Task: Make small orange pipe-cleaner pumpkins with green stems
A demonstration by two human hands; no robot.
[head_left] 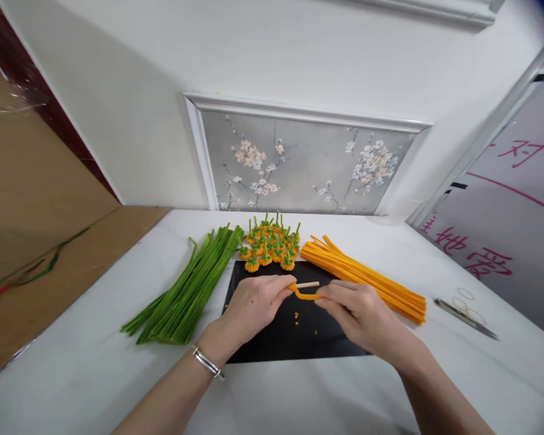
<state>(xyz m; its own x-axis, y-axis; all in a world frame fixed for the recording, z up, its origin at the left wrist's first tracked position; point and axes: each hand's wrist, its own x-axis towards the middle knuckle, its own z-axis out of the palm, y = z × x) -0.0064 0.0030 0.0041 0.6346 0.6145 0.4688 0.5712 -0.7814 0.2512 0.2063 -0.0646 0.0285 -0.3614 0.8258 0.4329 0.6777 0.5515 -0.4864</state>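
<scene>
My left hand (260, 299), with a silver bracelet at the wrist, pinches a thin wooden stick (309, 284) and one end of an orange fuzzy stem (306, 296) over the black mat (294, 338). The stick points right out of its fingers. Closed on the other part of the orange stem is my right hand (358, 305). The stem sags in a short curve between both hands, just below the stick. How it lies around the stick under my left fingertips is hidden.
Several small orange pieces with green stalks (265, 258) stand behind the mat. Green stems (190, 290) lie at left, an orange bundle (367, 277) at right. Tweezers (466, 318) and thin rings (469, 308) lie far right. Cardboard (63, 266) borders the left side.
</scene>
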